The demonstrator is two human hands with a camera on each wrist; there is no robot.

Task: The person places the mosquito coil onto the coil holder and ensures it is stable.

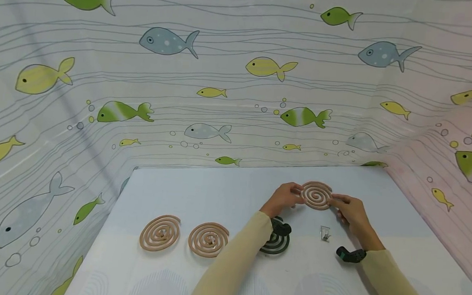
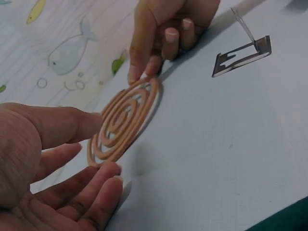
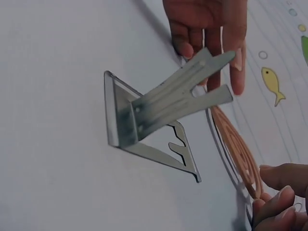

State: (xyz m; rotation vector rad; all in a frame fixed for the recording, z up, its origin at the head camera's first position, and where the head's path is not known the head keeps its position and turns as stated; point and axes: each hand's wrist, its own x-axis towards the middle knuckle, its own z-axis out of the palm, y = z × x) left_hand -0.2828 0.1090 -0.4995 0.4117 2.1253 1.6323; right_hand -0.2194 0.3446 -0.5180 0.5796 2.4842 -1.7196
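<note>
In the head view, a brown mosquito coil (image 1: 316,195) is at the back right, between both hands. My right hand (image 1: 351,212) pinches its right edge between thumb and fingers. At the opposite edge is my left hand (image 1: 284,198), thumb and fingers spread around the rim. The left wrist view has the left thumb (image 2: 72,126) overlapping the coil (image 2: 120,122); whether it touches is unclear. Nearer than the coil stands a metal coil stand (image 1: 325,234), its forked prong (image 3: 180,94) bent up from the flat frame.
Two brown coils (image 1: 160,233) (image 1: 209,239) lie on the left of the white table (image 1: 165,183), small metal pieces at their centres. A dark green coil (image 1: 274,244) is partly hidden by the left wrist's black camera (image 1: 281,228). Fish-patterned sheeting (image 1: 224,74) surrounds the table.
</note>
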